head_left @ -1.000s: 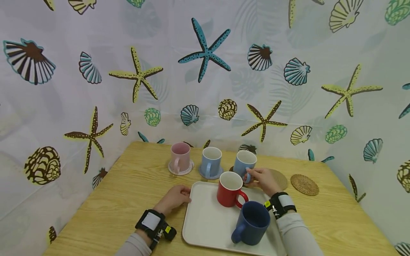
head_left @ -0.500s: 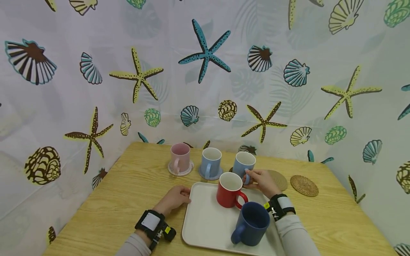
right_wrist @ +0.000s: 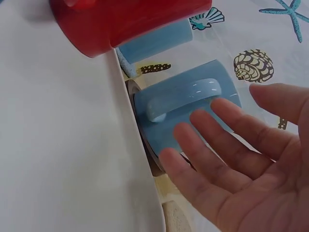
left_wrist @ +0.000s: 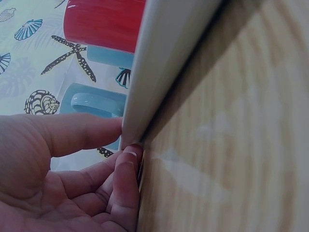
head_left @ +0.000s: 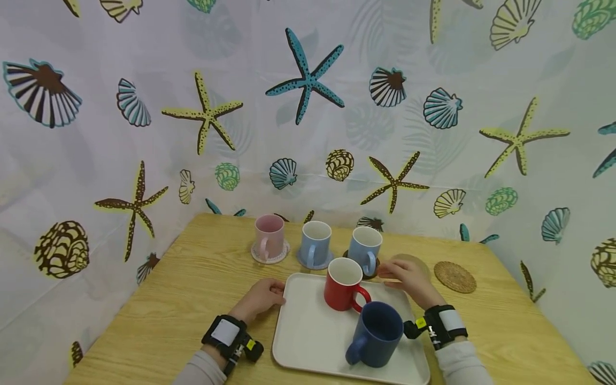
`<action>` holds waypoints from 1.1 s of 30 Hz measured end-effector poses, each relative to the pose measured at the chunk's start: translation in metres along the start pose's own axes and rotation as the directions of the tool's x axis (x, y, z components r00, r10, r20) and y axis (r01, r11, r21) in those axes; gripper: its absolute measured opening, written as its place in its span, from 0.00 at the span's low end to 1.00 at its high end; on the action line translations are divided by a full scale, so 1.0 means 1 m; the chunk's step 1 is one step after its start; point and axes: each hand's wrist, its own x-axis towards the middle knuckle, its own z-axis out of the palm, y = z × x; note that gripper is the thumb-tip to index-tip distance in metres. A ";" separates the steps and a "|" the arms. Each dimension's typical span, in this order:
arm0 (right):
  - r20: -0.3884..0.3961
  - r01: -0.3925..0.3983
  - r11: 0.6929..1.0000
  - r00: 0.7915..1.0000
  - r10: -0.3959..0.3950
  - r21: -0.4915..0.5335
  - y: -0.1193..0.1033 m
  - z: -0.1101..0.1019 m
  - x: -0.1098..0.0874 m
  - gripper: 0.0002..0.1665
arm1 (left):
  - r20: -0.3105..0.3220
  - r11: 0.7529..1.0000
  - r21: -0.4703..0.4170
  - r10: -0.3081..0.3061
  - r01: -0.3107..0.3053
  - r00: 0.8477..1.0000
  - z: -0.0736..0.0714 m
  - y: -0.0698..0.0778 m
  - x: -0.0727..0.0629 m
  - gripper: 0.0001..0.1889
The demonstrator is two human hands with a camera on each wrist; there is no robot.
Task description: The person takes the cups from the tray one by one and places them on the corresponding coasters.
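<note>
With thumb and fingertips, my left hand (head_left: 260, 300) pinches the left rim of the cream tray (head_left: 303, 345); the left wrist view shows the thumb (left_wrist: 91, 130) against the tray's side. My right hand (head_left: 409, 279) holds nothing. Its fingers are spread just right of a light blue mug (head_left: 363, 244), whose handle (right_wrist: 186, 99) faces them in the right wrist view. That mug stands upright on a dark coaster (head_left: 369, 270). On the tray are a red mug (head_left: 339, 289) and, nearer the front, a dark blue mug (head_left: 377, 337).
A pink mug (head_left: 269, 235) on a whitish coaster (head_left: 274, 259) and another light blue mug (head_left: 316, 240) on a bluish coaster (head_left: 327, 262) stand at the back. A beige coaster (head_left: 417, 263) and a brown woven coaster (head_left: 455, 277) lie to the right. A patterned curtain closes off the table behind.
My right hand has let go of the right light blue mug's handle and moved right, away from it. The left hand stays at the tray's rim.
</note>
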 end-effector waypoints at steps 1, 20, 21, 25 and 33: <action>0.011 0.001 1.000 1.000 0.000 -0.012 -0.001 -0.001 -0.004 0.33 | 0.000 1.000 0.000 -0.001 0.001 1.000 0.000 0.000 0.000 0.20; 0.230 -0.025 0.998 0.972 0.038 -0.059 0.002 0.010 -0.054 0.28 | -0.018 1.000 0.007 -0.001 0.001 1.000 -0.002 0.004 -0.002 0.19; 0.237 -0.025 0.998 0.971 0.038 -0.057 0.002 0.013 -0.052 0.28 | -0.019 1.000 0.006 0.000 0.000 1.000 -0.002 0.004 -0.001 0.19; 0.268 -0.025 0.999 0.963 0.032 -0.033 -0.001 0.022 -0.047 0.27 | -0.014 1.000 -0.006 0.004 -0.004 1.000 -0.002 0.004 -0.001 0.19; 0.379 0.025 1.000 0.925 -0.030 0.018 -0.001 0.028 -0.036 0.24 | -0.003 1.000 -0.011 0.014 -0.014 1.000 -0.001 0.002 0.000 0.19</action>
